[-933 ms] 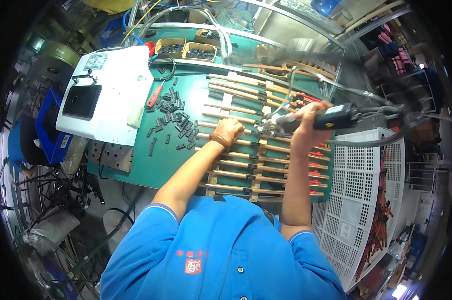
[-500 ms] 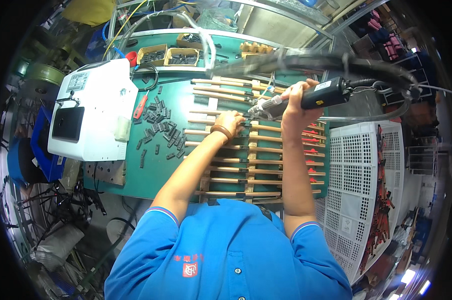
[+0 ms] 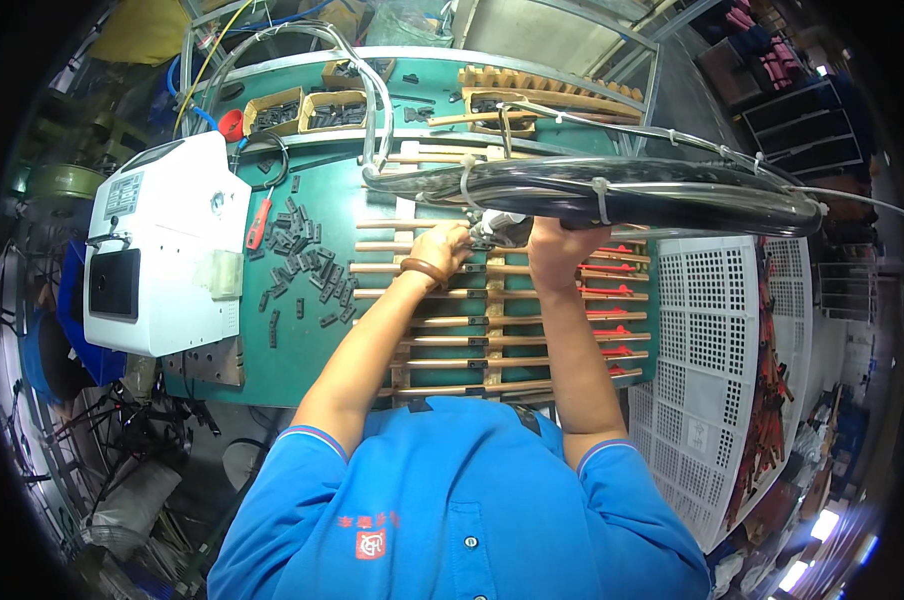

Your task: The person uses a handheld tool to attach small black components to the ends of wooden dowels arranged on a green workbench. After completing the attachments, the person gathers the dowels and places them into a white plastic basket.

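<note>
My right hand (image 3: 560,255) is wrapped around a power screwdriver, whose grey nose (image 3: 500,230) points left at a row of wooden rods; thick black hoses hide most of its body. Close to that nose, the fingers of my left hand (image 3: 440,248) are closed at one of the rods, and what they pinch is covered. Several wooden rods (image 3: 442,322) lie side by side across a wooden rack (image 3: 494,312). Small black plastic pieces (image 3: 477,294) sit on them near the middle, and red parts (image 3: 612,292) show toward their right ends.
A heap of loose black pieces (image 3: 302,250) lies on the green table (image 3: 272,375), beside a red-handled tool (image 3: 260,225). The white machine (image 3: 162,260) stands left. Cartons (image 3: 334,112) of black parts sit behind. Black hoses (image 3: 652,190) hang low across. White perforated crates (image 3: 692,350) are at right.
My right hand has come left and nearer to me with the screwdriver. The hoses have swung down in front of its body. My left hand stays at the rods, and the whole view has shifted slightly.
</note>
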`<state>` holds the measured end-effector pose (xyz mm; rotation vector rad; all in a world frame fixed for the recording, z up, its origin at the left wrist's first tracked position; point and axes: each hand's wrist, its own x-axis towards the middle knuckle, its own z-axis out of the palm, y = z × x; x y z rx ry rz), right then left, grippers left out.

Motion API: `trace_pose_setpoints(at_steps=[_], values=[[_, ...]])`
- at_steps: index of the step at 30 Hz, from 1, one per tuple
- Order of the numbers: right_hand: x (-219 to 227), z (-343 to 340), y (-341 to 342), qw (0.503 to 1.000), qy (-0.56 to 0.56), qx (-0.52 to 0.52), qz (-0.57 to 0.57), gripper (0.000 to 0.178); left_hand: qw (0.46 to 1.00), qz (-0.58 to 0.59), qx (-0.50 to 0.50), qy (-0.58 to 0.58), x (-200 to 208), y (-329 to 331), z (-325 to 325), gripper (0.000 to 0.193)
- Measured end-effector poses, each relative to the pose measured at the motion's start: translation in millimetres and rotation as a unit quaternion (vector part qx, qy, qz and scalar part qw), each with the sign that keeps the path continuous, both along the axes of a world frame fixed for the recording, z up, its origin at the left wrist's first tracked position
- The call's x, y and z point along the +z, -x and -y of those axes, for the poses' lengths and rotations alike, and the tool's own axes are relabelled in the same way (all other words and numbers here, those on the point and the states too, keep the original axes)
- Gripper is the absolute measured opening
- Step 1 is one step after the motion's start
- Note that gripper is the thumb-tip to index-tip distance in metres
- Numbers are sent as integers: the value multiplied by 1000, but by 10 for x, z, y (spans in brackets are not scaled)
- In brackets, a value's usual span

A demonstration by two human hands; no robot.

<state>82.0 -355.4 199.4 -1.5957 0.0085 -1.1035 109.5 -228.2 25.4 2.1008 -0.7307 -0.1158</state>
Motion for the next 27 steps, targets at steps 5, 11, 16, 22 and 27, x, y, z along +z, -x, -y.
trace_pose_setpoints(at_steps=[5, 11, 16, 22, 27], values=[[-81, 29, 0, 996, 90, -10, -7, 34, 1000, 3, 0, -8, -14, -13, 7, 24], [-68, 3, 23, 996, 86, -26, -2, 29, 1000, 19, -20, -9, 34, -17, -14, 27], [-98, 37, 52, 985, 156, -77, -1, 21, 999, 23, -30, -11, -28, -24, -25, 26], [-15, 35, 25, 997, 74, -24, -5, 28, 998, 45, -38, 38, 35, -22, -21, 20], [-6, 3, 19, 998, 57, -39, 9, 23, 998, 47, -29, 20, 43, -8, -37, 21]])
